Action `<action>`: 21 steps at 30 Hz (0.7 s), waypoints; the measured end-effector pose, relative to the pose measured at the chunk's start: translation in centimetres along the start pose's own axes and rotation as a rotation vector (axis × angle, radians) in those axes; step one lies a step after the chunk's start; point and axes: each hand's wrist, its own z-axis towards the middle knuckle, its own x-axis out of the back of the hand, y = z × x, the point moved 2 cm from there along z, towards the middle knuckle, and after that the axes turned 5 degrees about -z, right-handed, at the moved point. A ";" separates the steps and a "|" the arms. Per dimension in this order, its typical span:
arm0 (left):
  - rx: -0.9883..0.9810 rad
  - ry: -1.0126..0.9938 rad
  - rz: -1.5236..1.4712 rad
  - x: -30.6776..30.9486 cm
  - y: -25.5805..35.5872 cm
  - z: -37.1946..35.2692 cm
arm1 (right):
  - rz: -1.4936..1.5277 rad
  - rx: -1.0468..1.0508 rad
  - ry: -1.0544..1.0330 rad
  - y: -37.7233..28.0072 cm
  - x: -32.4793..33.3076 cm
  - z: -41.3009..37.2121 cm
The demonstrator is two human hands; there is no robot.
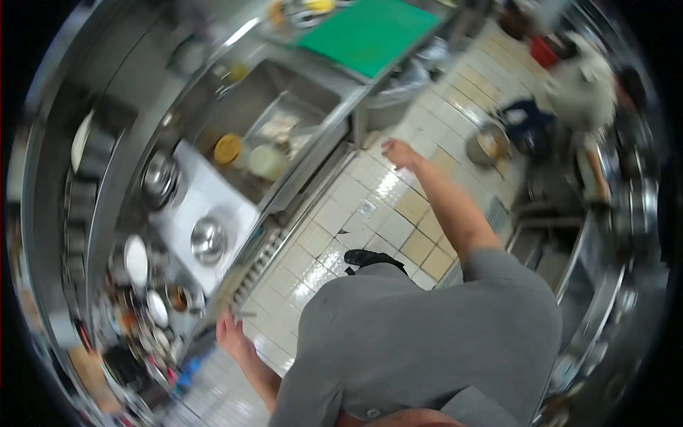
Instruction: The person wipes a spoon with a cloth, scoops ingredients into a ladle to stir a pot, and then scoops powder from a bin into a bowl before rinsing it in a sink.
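My left hand (236, 340) is low at the left, beside the counter's front edge. Its fingers are closed near a thin grey strip (246, 314), too blurred to name. My right hand (403, 154) is stretched forward over the tiled floor, past the corner of the sink unit. Its fingers are loosely bent and apart, and nothing shows in them. Nearest to the left hand on the counter is a shiny metal bowl (208, 240) on a white board (178, 222).
A metal sink (313, 89) holds a yellow-lidded container (228, 149) and a pale tub (267, 163). Beyond it lies a green cutting board (370, 32). Another person (580, 85) is at the upper right, near a metal pot (488, 144) at floor level. Cluttered dishes line the left counter.
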 end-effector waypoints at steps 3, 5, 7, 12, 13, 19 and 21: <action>0.062 -0.021 -0.102 -3.2 0.9 -1.8 | 0.168 0.231 -0.615 -5.0 -13.6 -3.4; 0.040 -0.024 -0.271 -3.8 0.4 -4.0 | 0.106 0.317 -1.047 -10.3 -23.0 -9.2; 0.012 -0.011 -0.420 -3.1 0.4 -7.3 | -0.009 0.374 -1.378 -16.7 -29.1 -16.9; -0.027 0.470 -0.489 2.0 -2.5 -16.2 | -0.120 0.385 -1.900 -21.3 -37.6 -30.5; -0.040 0.545 -0.446 2.8 -3.3 -18.3 | -0.174 0.397 -1.907 -21.2 -38.6 -32.4; -0.026 0.942 0.026 3.3 -5.9 -34.8 | -0.442 0.405 -2.044 -14.2 -44.1 -40.3; 0.064 1.164 -0.153 2.7 -11.6 -39.3 | -0.532 0.340 -2.050 -12.4 -45.7 -41.0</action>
